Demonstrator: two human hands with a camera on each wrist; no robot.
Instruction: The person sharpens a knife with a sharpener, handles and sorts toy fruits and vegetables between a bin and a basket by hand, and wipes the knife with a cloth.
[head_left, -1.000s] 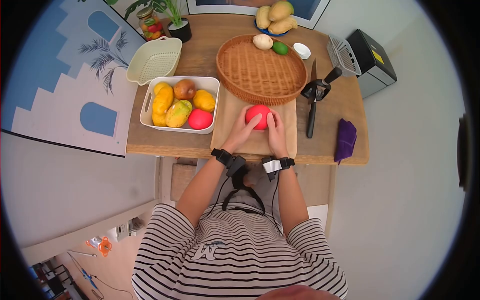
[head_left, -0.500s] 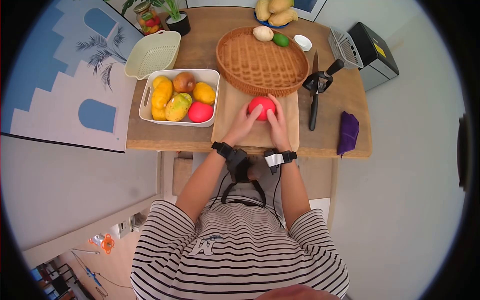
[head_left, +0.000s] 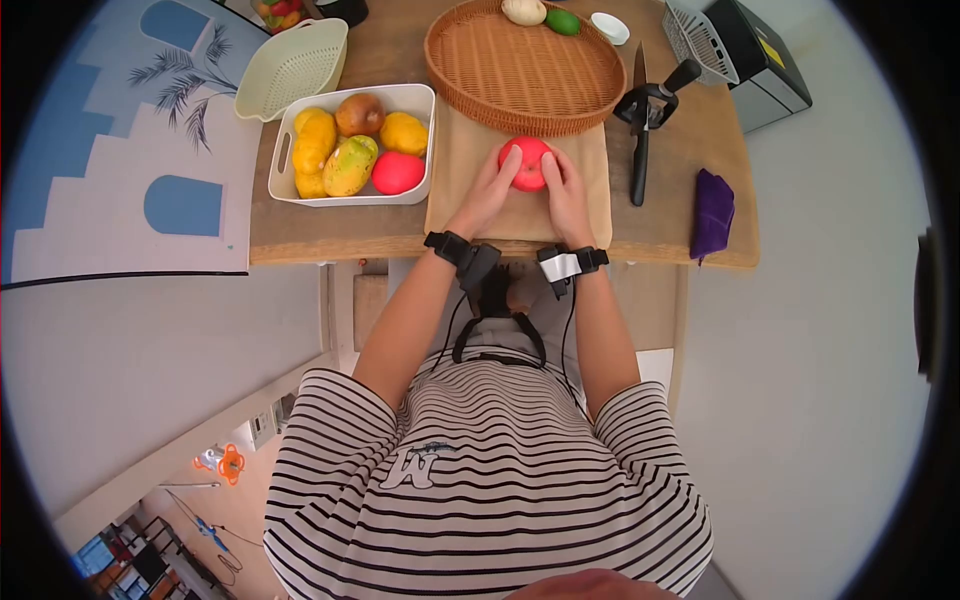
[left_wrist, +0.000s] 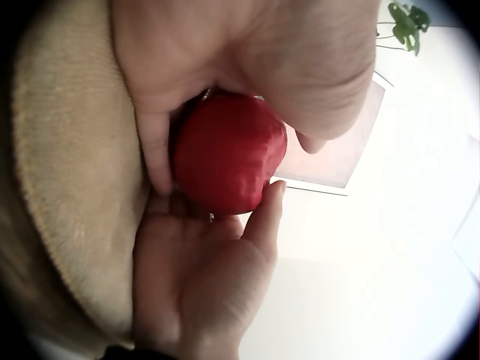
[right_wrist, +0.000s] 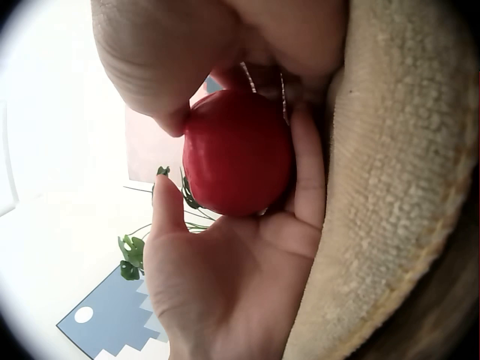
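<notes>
Between both hands is a round red fruit [head_left: 527,163], over the tan cloth [head_left: 515,215] at the table's front. The left hand [head_left: 486,192] curls round its left side, the right hand [head_left: 567,196] round its right, thumbs on the near side. In the left wrist view the red fruit [left_wrist: 229,154] lies between the left hand [left_wrist: 255,52] above and the right hand [left_wrist: 206,277] below. The right wrist view shows the fruit [right_wrist: 238,154] with the right hand [right_wrist: 217,45] above and the left hand [right_wrist: 232,277] below.
A white bin [head_left: 350,201] of several fruits stands left, a pale green basket [head_left: 290,70] behind it. Beyond the cloth lies a round wicker tray [head_left: 520,65]. To the right are a knife [head_left: 640,165], a black-handled tool [head_left: 650,100], a purple cloth [head_left: 712,215] and a grey basket [head_left: 697,45].
The head view has tilted, so the table sits higher in the frame. Both hands still hold the red fruit, which has turned so that a dimple shows on top.
</notes>
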